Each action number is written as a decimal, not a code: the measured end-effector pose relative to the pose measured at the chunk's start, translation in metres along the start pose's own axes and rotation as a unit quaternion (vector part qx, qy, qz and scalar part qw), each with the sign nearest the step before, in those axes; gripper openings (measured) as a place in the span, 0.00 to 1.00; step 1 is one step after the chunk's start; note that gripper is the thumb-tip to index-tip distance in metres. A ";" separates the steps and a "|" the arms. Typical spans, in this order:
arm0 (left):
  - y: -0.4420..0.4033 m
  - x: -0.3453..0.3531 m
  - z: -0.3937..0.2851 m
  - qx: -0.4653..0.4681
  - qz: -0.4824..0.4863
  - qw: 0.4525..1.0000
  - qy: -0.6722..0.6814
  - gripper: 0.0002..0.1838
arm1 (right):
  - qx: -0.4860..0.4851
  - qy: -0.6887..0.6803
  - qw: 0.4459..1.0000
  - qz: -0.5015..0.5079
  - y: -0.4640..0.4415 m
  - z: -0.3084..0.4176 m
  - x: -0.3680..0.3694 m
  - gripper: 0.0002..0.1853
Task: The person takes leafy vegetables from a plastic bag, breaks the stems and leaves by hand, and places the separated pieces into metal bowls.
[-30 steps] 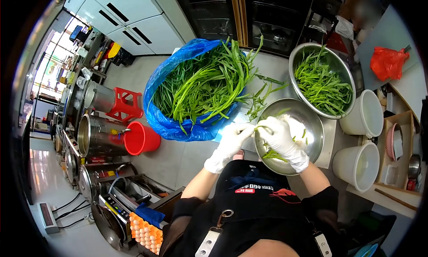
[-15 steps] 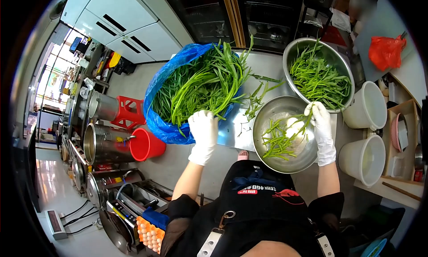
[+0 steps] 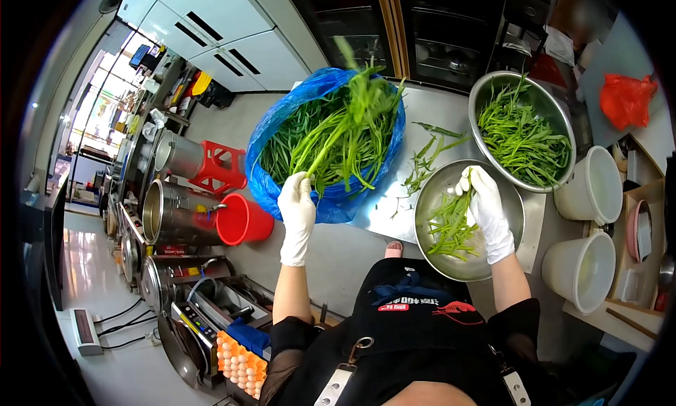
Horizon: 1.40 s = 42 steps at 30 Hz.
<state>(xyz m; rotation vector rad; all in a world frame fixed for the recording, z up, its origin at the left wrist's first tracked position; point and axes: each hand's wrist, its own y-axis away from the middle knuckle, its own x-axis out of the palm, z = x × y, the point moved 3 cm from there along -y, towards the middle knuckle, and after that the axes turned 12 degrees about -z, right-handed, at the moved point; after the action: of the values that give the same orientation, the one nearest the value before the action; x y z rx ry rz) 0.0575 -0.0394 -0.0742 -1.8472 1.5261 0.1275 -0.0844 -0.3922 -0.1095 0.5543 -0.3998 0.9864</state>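
My left hand (image 3: 298,205), in a white glove, is closed around the lower end of a leafy green stalk (image 3: 325,152). Its blurred leafy top rises above the blue plastic bag (image 3: 259,188), which is full of long greens (image 3: 282,142). Over the front steel bowl (image 3: 503,258), my gloved right hand (image 3: 487,209) has its fingers pinched together, with bits of green stem showing at the fingertips. Cut stems (image 3: 449,230) lie in that bowl just left of the hand. Behind it, a second steel bowl (image 3: 479,110) holds leafy pieces (image 3: 524,135).
Loose leaves (image 3: 422,163) lie on the metal table (image 3: 384,209) between bag and bowls. Two white buckets (image 3: 588,184) stand at the right. To the left are a red bucket (image 3: 246,219), a red stool (image 3: 220,168) and large steel pots (image 3: 172,212). An egg tray (image 3: 241,364) sits lower left.
My left hand has lifted a stalk upward from the bag's front edge. My right hand has moved from the front bowl's right rim to over its middle. The view has shifted slightly.
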 end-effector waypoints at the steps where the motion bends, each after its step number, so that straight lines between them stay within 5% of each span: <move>1: 0.005 0.004 0.014 -0.058 0.057 0.997 0.018 0.07 | 0.015 0.024 0.999 -0.025 0.001 -0.003 0.002 0.10; 2: 0.013 0.008 0.027 -0.115 0.114 0.986 0.037 0.07 | 0.029 0.054 0.998 -0.013 0.003 -0.007 0.002 0.10; 8: -0.001 -0.027 -0.012 0.089 -0.061 0.993 -0.045 0.05 | 0.011 0.284 0.959 0.008 0.005 -0.010 0.034 0.09; 9: -0.003 -0.030 -0.022 0.133 -0.070 0.986 -0.074 0.06 | -0.166 0.379 0.910 0.016 0.001 -0.014 0.047 0.09; 12: -0.014 -0.043 -0.048 0.246 -0.109 0.950 -0.159 0.10 | -0.133 0.335 0.931 0.063 0.004 -0.022 0.090 0.12; 16: -0.024 -0.049 -0.055 0.259 -0.074 0.948 -0.172 0.09 | -0.154 0.398 0.904 0.039 -0.007 -0.045 0.125 0.13; 18: -0.022 -0.049 -0.044 0.211 -0.074 0.969 -0.102 0.07 | -0.088 0.438 0.893 0.047 -0.017 -0.058 0.134 0.13; 20: -0.022 -0.053 -0.041 0.181 -0.082 0.976 -0.089 0.06 | -0.205 0.403 0.891 0.032 -0.022 -0.074 0.142 0.17; 24: -0.021 -0.060 -0.044 0.203 -0.104 0.971 -0.077 0.07 | -0.120 0.443 0.888 -0.021 -0.041 -0.072 0.168 0.23; 28: -0.026 -0.075 -0.053 0.233 -0.158 0.958 -0.061 0.08 | -0.076 0.287 0.954 -0.043 -0.082 -0.112 0.151 0.17; 32: -0.030 -0.099 -0.042 0.056 -0.160 0.984 0.048 0.06 | 0.155 0.205 0.966 -0.027 -0.082 -0.137 0.122 0.14; 36: -0.032 -0.109 -0.029 -0.044 -0.150 0.978 0.135 0.08 | 0.218 0.201 0.955 0.008 -0.079 -0.156 0.122 0.16; 42: -0.033 -0.109 -0.024 -0.111 -0.120 0.972 0.169 0.09 | 0.139 0.304 0.942 0.023 -0.071 -0.126 0.112 0.19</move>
<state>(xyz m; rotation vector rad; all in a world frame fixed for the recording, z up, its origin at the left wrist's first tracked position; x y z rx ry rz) 0.0463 0.0366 0.0129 -2.3108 1.5431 -0.1430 0.0409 -0.2720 -0.1654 0.4635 0.2862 1.2105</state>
